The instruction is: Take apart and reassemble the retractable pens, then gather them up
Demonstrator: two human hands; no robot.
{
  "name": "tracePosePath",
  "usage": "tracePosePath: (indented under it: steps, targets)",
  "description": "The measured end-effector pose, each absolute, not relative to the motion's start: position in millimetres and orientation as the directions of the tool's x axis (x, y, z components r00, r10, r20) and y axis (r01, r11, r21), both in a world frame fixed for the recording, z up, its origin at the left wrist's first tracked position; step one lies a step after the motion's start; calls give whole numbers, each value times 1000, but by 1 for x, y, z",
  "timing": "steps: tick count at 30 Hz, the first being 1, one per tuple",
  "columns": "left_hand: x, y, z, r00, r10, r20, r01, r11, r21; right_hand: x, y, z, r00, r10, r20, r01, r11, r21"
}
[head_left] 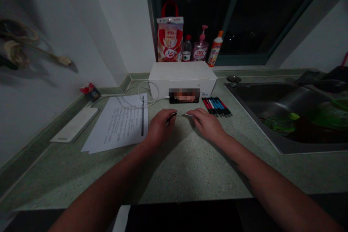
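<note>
My left hand (160,126) is closed around a short black pen part (171,116), whose dark tip points up and to the right. Between the fingertips of my right hand (207,123) is a thin pale stick, like a pen refill (186,114), directed toward the left hand. A small gap separates the two pieces above the counter. Beyond the right hand lies a row of several pens (216,106) with red, white and blue barrels and black ends, side by side. My fingers hide part of both held pieces.
A phone (185,100) leans on a white box (182,71), its cable running left. Printed sheets (122,123) and a white power bank-like slab (74,125) lie to the left. On the right is a metal sink (254,98). Bottles (200,49) and a bag (170,40) stand behind.
</note>
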State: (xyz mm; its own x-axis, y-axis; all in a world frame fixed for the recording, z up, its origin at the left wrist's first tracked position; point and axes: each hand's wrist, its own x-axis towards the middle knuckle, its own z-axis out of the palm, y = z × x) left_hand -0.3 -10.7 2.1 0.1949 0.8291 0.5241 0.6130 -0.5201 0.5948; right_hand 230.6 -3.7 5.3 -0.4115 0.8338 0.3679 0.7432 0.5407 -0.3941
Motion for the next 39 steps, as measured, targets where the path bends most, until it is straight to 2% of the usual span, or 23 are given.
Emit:
tracePosePath:
  steps: [6,10,14,18,22,28,32,39]
  targets:
    - [-2,-8,1,239,812,533,628,-548,552,229,-6,9,-433,838,331,745,540,-391]
    - [-1,-7,-2,330,824,461,640,-554,533,228,-7,7,-492,811,316,715,584,-385]
    - [3,-9,-4,386,843,376,571,-538,620,224,-7,3,-472,820,323,683,572,-454]
    - [7,-13,-1,282,914,293,531,-403,746,223,-8,3,-477,817,323,665,576,-476]
    - [7,-12,1,252,942,223,508,-325,798,223,-9,5,-501,806,316,652,591,-475]
    - [8,-11,-3,260,906,333,536,-423,731,218,-8,0,-477,835,276,630,543,-555]
    - [8,-13,-4,259,905,337,547,-425,721,216,-10,1,-399,885,240,608,451,-653]
    - [3,-10,-7,329,838,436,504,-546,669,214,-11,4,-474,865,164,610,457,-647]
